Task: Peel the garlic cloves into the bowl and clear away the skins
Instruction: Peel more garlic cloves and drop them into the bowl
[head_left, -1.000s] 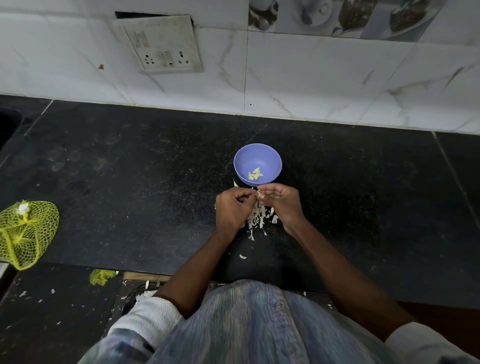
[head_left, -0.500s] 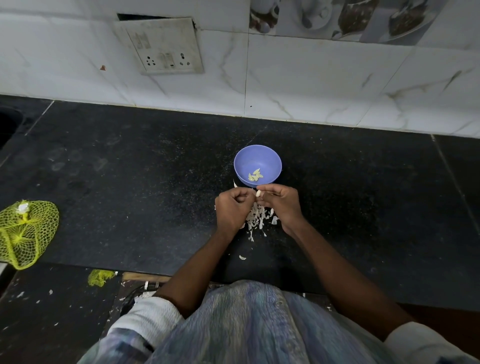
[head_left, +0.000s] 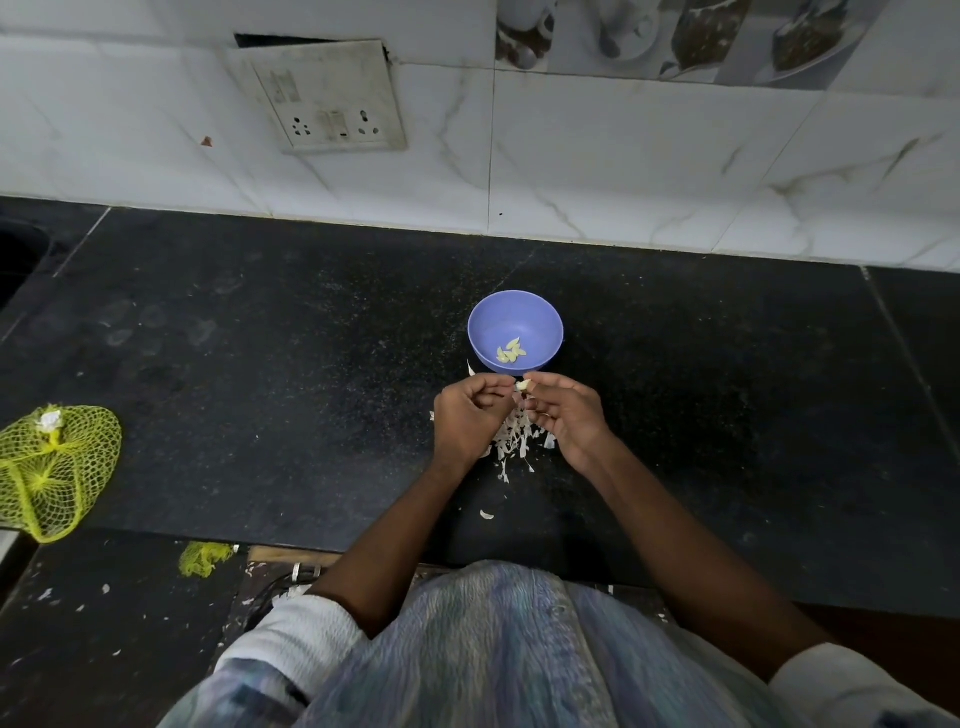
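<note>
1. On the black counter (head_left: 260, 364), seen from the head camera, both hands had drawn slightly apart from a moment earlier, exposing a pale garlic clove (head_left: 522, 385), likely nearly peeled.
2. Right hand (head_left: 569, 415) pinched the clove just before the purple bowl (head_left: 515, 332); left hand (head_left: 470, 421), fingers curled, worked its skin.
3. Three peeled cloves (head_left: 510, 351) lay in the bowl; skins (head_left: 514, 441) were heaped beneath the hands.

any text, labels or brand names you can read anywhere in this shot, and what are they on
None can be read.
Switch and socket plate: only switches and pin holes show, no legible marking.
Purple bowl: plain, no print visible.
Yellow net bag: a white tag at its top, too small and blurred to read.
Decorated wall tiles: pictures of crockery only, no words.
</note>
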